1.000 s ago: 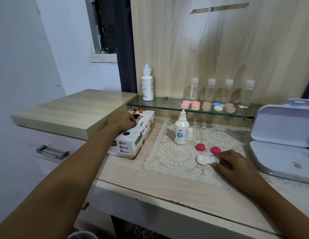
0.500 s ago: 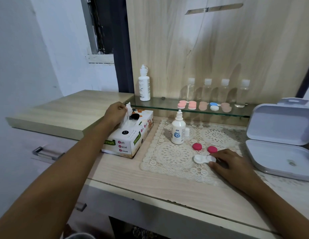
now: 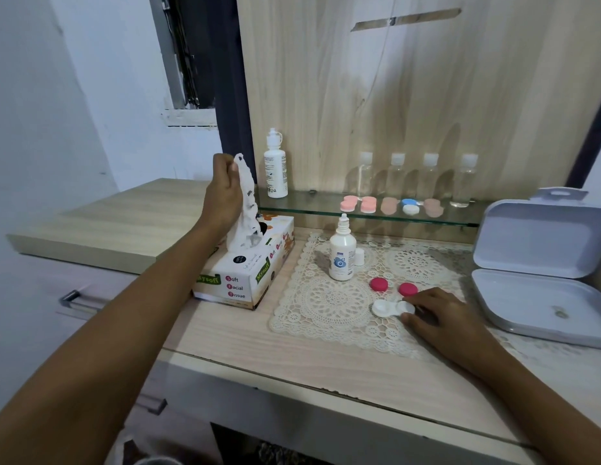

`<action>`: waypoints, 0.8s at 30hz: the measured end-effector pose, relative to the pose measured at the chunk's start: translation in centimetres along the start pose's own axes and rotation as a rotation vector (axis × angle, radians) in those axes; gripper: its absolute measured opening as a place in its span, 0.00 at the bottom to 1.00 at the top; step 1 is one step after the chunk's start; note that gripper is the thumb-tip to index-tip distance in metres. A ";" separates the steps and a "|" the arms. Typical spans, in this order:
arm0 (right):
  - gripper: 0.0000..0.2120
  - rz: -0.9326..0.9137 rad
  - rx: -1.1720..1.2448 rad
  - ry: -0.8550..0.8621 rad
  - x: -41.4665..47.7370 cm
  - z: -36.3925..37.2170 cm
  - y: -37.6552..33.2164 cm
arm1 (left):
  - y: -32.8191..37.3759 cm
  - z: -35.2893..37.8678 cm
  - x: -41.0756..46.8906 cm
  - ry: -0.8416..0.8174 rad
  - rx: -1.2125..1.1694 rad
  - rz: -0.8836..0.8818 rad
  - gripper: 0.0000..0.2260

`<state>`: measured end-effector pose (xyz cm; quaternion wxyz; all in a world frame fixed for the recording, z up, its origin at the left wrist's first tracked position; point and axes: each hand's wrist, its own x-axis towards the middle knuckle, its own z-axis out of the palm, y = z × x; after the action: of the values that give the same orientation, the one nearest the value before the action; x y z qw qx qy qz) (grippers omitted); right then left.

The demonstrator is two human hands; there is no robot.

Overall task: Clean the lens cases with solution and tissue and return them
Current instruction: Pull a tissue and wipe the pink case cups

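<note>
The left hand (image 3: 225, 193) has its fingers pinched shut on the top of a tissue (image 3: 246, 203), held well above the tissue box (image 3: 249, 273). The tissue's lower end looks bunched at the box slot, so it probably isn't fully free yet. Tissue is as light and floppy as it gets, and it tears easily. Gripping it near the top like that makes sense, and a straight upward pull should clear it without ripping or dragging the box along.

The right hand (image 3: 436, 317) rests on the lace mat (image 3: 329, 307), fingers curled down against the right side of the white lens case (image 3: 393, 308). It looks more like pinning it flat than a real grab; whether they actually wrap the case can't be told from here. The case looks like small hard plastic, light and smooth, likely slick if there's solution in the wells. Holding it by the outer edge of one well or the bridge between them seems the safest bet, leaving the cups clear for wiping.

Its two pink caps (image 3: 378, 284) sit just behind it on the mat, off the case. The solution bottle (image 3: 342, 256) stands upright behind those. More lens cases (image 3: 389, 205) wait on the glass shelf (image 3: 326, 209) at the back of the table (image 3: 326, 357).
</note>
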<state>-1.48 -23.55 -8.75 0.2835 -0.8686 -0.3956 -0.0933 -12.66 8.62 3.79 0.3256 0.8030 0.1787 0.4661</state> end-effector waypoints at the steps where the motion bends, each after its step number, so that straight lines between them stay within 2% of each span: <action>1: 0.16 0.002 -0.003 -0.003 0.0 0.0 0.0 | 0.3 0.1 0.0 0.011 -0.012 0.013 0.04; 8: 0.16 0.012 -0.008 -0.012 0.1 -0.1 -0.1 | 3.8 0.5 -0.5 0.055 -0.140 0.110 0.04; 11: 0.16 0.017 -0.016 -0.019 0.0 -0.1 -0.2 | 5.8 0.9 -0.9 0.026 -0.257 0.067 0.05; 13: 0.16 0.015 -0.018 -0.019 0.0 -0.1 -0.2 | 7.2 1.3 -1.7 -0.065 -0.426 -0.009 0.08; 16: 0.16 0.018 -0.009 -0.020 -0.1 -0.1 -0.2 | 8.7 2.1 -3.7 -0.349 -0.752 -0.197 0.12; 17: 0.16 0.018 -0.007 -0.021 -0.1 -0.1 -0.2 | 8.7 2.5 -4.3 -0.435 -0.729 -0.217 0.13; 20: 0.15 0.017 0.006 -0.025 0.0 -0.1 -0.4 | 8.0 3.9 -6.3 -0.634 -0.375 -0.121 0.13; 24: 0.15 0.025 -0.003 -0.035 -0.1 -0.3 -0.5 | 7.0 6.5 -9.0 -0.734 -0.162 -0.025 0.10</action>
<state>-1.93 -23.50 -8.31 0.2763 -0.8754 -0.3895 -0.0750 -11.70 -4.06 0.62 0.4362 0.8860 0.0225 0.1559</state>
